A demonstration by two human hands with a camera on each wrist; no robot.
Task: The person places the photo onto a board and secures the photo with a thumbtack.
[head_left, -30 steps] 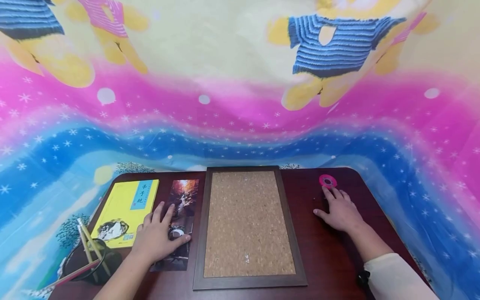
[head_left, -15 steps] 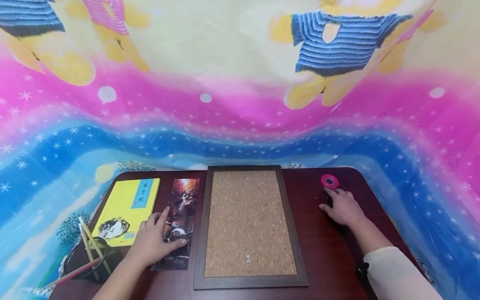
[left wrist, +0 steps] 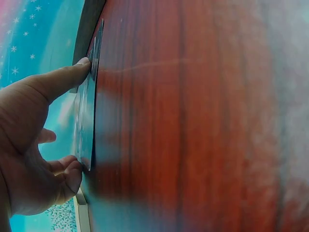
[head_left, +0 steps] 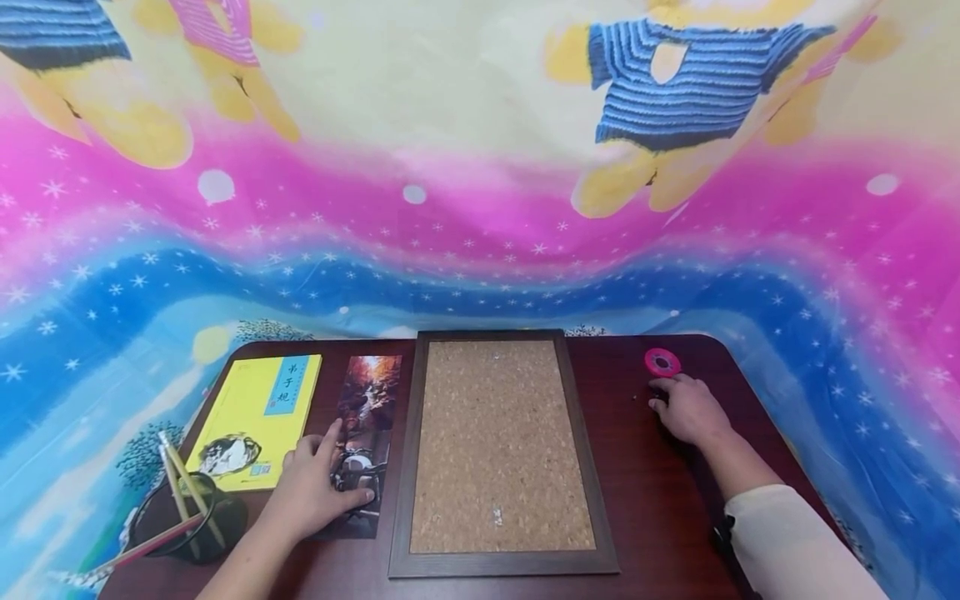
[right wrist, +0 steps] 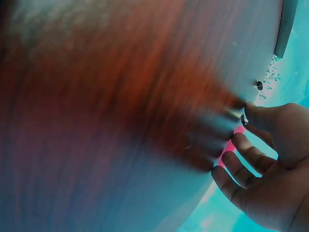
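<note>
In the head view, my left hand (head_left: 311,487) lies across the left side of the motorcycle picture (head_left: 362,471). Seen from the left wrist, its thumb (left wrist: 72,75) touches one edge of the thin sheet (left wrist: 88,118) and bent fingertips meet the other edge; none of it is lifted clearly. My right hand (head_left: 690,408) is low over the table's right side, just in front of a pink ring-shaped roll (head_left: 663,362). Between its thumb and forefinger it pinches a small thumbtack (right wrist: 244,120), mostly hidden. Another thumbtack (right wrist: 259,85) stands on the table beside the thumb.
A framed cork board (head_left: 502,450) lies mid-table, with small shiny spots near both ends. An autumn stream picture (head_left: 371,392) adjoins the motorcycle one. Left stand a yellow book (head_left: 247,417) and a dark pencil cup (head_left: 225,521). A printed curtain (head_left: 480,167) backs the dark table (head_left: 630,500).
My right thumb and forefinger have drawn together in front of the pink roll, from spread fingers. My left hand's fingers have bent in and drawn slightly back along the picture.
</note>
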